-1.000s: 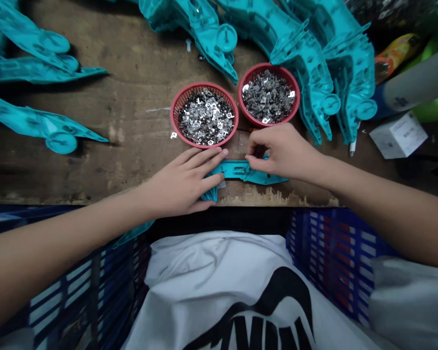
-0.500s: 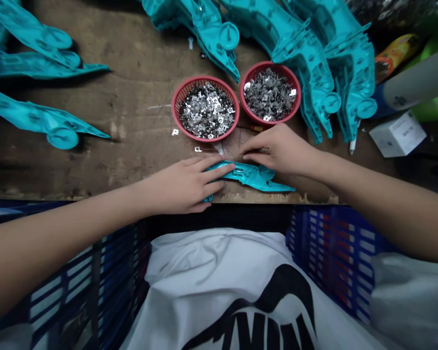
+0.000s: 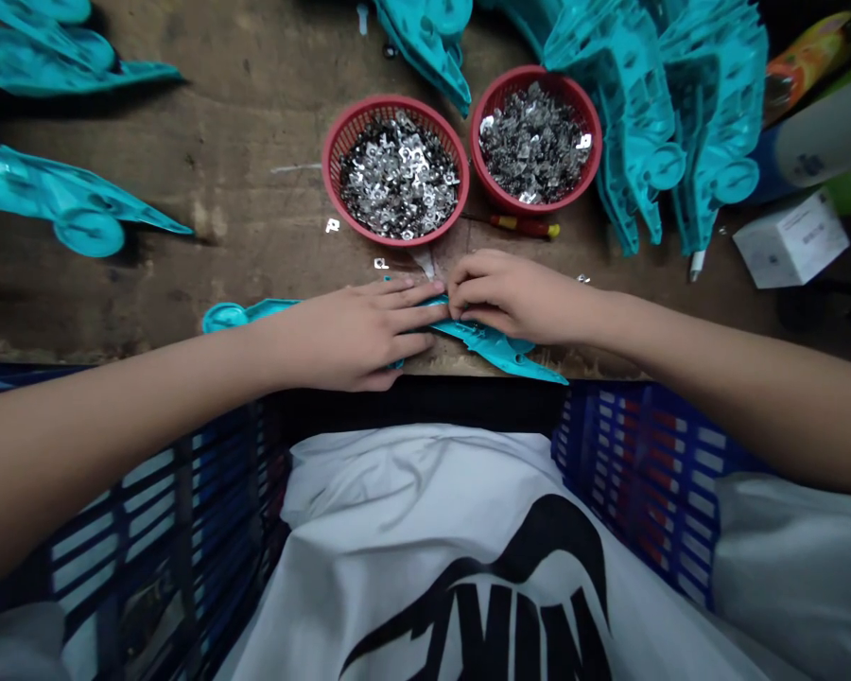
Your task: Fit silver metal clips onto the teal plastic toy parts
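A long teal plastic part [image 3: 494,346] lies along the front edge of the table, its round tab showing at the left end. My left hand [image 3: 358,333] rests flat across the middle of it, fingers stretched out, covering much of the part. Just to the right, my right hand [image 3: 500,295] is closed in a pinch over the same part, its fingertips beside my left fingertips. Whatever sits between those fingertips is hidden. Behind my hands stands a red basket [image 3: 333,189] full of small metal clips [image 3: 401,175].
A second red basket [image 3: 594,170] of metal pieces stands to the right, with a red-and-yellow screwdriver [image 3: 525,226] before it. More teal parts [image 3: 642,113] lie at the back and left. A white box [image 3: 790,238] sits at right. Blue crates [image 3: 638,482] flank my lap.
My right hand has moved left and down onto the teal part, its fingers closing together. The part's right end has tilted slightly towards me. The view has shifted, with the table's contents higher.
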{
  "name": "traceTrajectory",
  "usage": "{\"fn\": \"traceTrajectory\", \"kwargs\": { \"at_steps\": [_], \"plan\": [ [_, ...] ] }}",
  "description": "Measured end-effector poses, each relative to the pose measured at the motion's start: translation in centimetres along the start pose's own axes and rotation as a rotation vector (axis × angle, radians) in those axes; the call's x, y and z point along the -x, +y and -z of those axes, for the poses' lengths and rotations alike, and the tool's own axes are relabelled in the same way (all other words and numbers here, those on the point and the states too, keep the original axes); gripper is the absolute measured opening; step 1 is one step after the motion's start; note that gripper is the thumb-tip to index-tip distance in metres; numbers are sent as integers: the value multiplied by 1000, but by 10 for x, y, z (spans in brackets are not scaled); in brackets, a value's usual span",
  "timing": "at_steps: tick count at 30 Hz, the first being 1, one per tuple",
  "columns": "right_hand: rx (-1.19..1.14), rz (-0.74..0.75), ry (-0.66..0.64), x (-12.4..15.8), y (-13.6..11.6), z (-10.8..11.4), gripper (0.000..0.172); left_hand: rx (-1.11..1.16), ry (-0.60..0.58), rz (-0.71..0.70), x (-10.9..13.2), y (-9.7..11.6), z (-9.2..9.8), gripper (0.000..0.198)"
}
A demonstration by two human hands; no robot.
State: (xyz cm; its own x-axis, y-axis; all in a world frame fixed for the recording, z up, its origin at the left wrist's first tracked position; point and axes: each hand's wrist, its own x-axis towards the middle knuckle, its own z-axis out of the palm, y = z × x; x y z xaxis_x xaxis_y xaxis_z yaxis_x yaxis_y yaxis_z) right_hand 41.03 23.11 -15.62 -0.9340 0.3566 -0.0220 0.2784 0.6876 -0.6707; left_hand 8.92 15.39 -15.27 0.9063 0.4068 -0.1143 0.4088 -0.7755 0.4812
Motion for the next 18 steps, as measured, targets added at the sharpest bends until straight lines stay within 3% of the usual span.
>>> {"fn": "traceTrajectory", "kwargs": {
  "at_steps": [5, 11, 15, 18],
  "plan": [
    [50, -58, -16, -3, -8, 16, 28, -2, -5, -12, 0, -2, 0, 56],
    [506, -562, -158, -18, -49, 67, 34, -11, 62, -45, 3, -5, -2, 67],
    [627, -674, -206, -19, -57, 62, 43, -46, 48, 5, 3, -4, -2, 85],
    [611, -645, -122, -10, -41, 44, 39, -106, 18, 53, 3, -1, 1, 92]
  ]
}}
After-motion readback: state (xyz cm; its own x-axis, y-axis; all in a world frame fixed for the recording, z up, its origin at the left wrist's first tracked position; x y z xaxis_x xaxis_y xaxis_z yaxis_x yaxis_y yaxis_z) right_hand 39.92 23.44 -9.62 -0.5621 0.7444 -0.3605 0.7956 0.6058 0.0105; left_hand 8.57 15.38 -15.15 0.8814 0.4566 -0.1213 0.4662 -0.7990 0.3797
